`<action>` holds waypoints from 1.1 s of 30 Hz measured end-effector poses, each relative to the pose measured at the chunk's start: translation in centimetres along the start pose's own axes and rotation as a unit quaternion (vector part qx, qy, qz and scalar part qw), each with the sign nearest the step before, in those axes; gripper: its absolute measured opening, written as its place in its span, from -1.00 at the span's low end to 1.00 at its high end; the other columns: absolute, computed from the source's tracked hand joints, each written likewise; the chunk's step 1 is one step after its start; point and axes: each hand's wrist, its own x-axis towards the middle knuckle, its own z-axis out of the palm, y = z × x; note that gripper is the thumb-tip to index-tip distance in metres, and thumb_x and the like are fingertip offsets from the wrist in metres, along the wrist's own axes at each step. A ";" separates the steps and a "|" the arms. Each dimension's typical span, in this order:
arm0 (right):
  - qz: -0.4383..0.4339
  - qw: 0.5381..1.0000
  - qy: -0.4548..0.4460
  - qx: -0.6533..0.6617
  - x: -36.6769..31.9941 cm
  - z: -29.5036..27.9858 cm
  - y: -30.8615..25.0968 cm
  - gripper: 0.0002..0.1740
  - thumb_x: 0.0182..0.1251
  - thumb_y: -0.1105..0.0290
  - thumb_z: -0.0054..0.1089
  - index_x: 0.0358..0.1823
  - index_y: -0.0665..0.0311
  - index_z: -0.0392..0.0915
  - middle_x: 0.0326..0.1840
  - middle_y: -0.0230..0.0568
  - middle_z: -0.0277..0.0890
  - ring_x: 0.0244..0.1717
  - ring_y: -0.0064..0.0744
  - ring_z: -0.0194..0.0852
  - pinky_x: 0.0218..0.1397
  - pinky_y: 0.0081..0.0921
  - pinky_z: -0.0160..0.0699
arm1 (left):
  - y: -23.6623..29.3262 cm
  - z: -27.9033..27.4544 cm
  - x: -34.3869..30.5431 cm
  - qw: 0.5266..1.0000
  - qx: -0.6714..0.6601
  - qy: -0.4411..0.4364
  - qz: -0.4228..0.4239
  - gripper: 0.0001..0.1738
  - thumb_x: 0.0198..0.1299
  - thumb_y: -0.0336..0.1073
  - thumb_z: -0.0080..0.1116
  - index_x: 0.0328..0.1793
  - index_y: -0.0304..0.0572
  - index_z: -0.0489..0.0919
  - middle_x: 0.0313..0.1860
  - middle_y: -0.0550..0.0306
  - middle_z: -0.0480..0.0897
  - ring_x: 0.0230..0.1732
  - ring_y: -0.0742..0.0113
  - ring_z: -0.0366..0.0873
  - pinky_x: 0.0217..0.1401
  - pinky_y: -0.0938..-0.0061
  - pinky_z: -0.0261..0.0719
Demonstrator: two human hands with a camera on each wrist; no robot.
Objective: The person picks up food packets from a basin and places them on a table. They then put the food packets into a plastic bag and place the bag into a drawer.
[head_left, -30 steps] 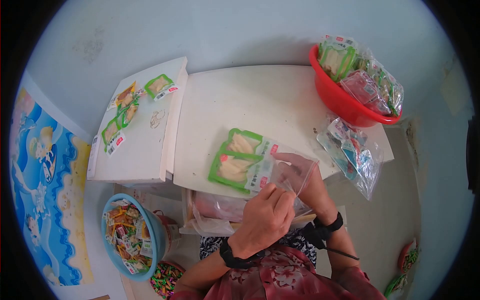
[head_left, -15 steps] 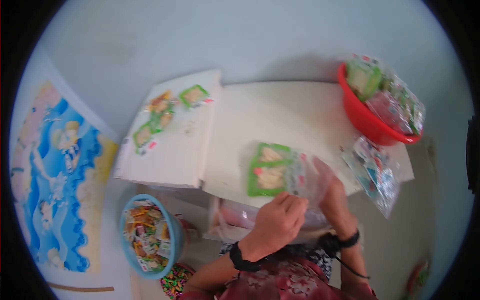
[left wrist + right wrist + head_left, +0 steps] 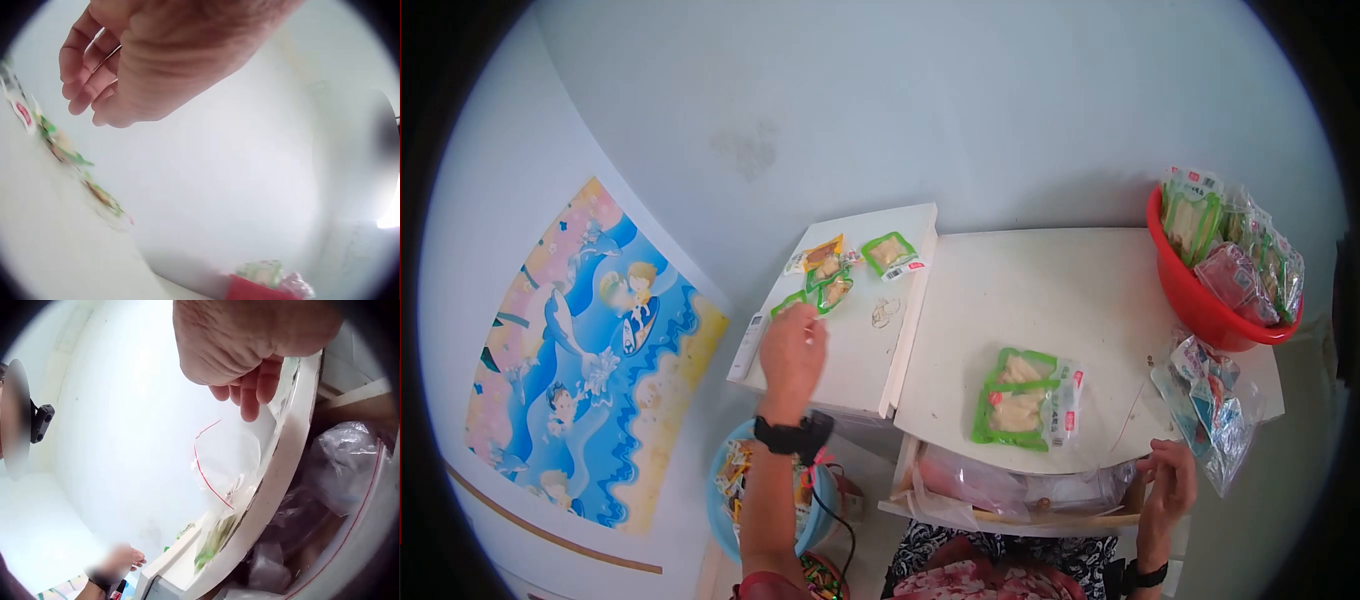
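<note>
Two green packets point(image 3: 1015, 400) lie side by side on the white table point(image 3: 1040, 290), close to its front edge. A clear bag point(image 3: 228, 459) with a thin red line at its mouth lies flat on the table just beside them.

The right hand point(image 3: 1168, 485) is at the front edge of the table, near the clear bag. Its fingers point(image 3: 250, 394) are bent by the edge of the bag, but it is not clear if they pinch it or only touch it.

The left hand point(image 3: 792, 350) is stretched out over the side board point(image 3: 860, 360), well apart from the right hand. Its fingers are loosely curled and hold nothing. They hang just above the small packets point(image 3: 832, 270) that lie in a little bunch on the board.

A red bowl point(image 3: 1200, 300) full of packets stands on the far right corner of the table, and a clear sack of packets point(image 3: 1215, 400) hangs off the table edge below it
</note>
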 end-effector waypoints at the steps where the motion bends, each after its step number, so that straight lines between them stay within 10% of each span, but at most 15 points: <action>1: -0.002 1.000 -0.005 -0.008 -0.1 -0.3 0.0 -0.84 0.53 0.71 -0.05 -0.12 0.42 0.54 -0.01 -0.05 0.61 -0.33 -0.51 0.59 -0.28 -0.62 0.50 | -2.4 0.3 0.7 0.999 0.047 0.004 -0.012 -0.70 0.27 -0.19 0.35 -0.01 -0.19 0.61 -0.23 -0.06 0.72 -0.14 -0.06 0.72 -0.09 0.08 0.64; 10: 0.015 1.000 -0.023 -0.009 -0.9 0.5 -0.3 -0.83 0.53 0.73 -0.05 -0.13 0.41 0.55 0.00 -0.05 0.61 -0.39 -0.51 0.60 -0.37 -0.61 0.46 | -4.0 0.7 1.0 0.985 0.135 -0.079 -0.079 -0.35 0.20 0.11 0.40 0.12 -0.35 0.59 -0.11 -0.32 0.72 -0.04 -0.26 0.70 0.01 -0.02 0.62; 19: -0.016 0.999 -0.028 -0.003 -0.6 1.0 -0.9 -0.73 0.36 0.87 -0.05 -0.17 0.41 0.57 -0.03 -0.01 0.63 -0.44 -0.46 0.64 -0.48 -0.64 0.43 | -9.9 0.4 -0.4 0.997 0.053 -0.054 0.013 -0.82 0.22 -0.35 0.24 -0.11 -0.27 0.61 -0.26 -0.27 0.71 -0.17 -0.30 0.66 -0.10 -0.03 0.60; 23: -0.015 1.000 -0.018 -0.017 -1.0 0.3 -0.6 -0.74 0.38 0.86 -0.06 -0.15 0.42 0.56 -0.01 0.00 0.63 -0.44 -0.46 0.64 -0.45 -0.62 0.45 | -10.1 -0.7 -2.9 0.989 -0.078 0.001 -0.128 -0.81 0.26 -0.37 0.23 -0.07 -0.33 0.61 -0.32 -0.18 0.71 -0.35 -0.03 0.69 -0.24 0.16 0.60; 31: 0.086 0.990 -0.017 0.111 -1.4 0.7 -5.0 -0.80 0.42 0.72 0.05 -0.04 0.44 0.60 0.00 -0.01 0.64 -0.41 -0.37 0.69 -0.30 -0.55 0.63 | 10.3 -8.3 -7.7 0.872 -0.443 0.018 -0.207 -0.83 0.48 -0.39 0.12 0.07 -0.34 0.58 -0.28 0.10 0.73 -0.43 0.48 0.63 -0.43 0.56 0.53; 33: 0.069 0.972 -0.167 0.150 -1.3 0.9 -6.8 -0.78 0.45 0.63 0.14 0.06 0.43 0.63 0.05 0.01 0.66 -0.23 -0.32 0.78 -0.17 -0.47 0.74 | 13.3 -6.8 -10.0 0.894 -0.424 0.003 -0.148 -0.81 0.41 -0.43 0.18 0.09 -0.31 0.57 -0.21 0.06 0.74 -0.38 0.43 0.67 -0.40 0.54 0.58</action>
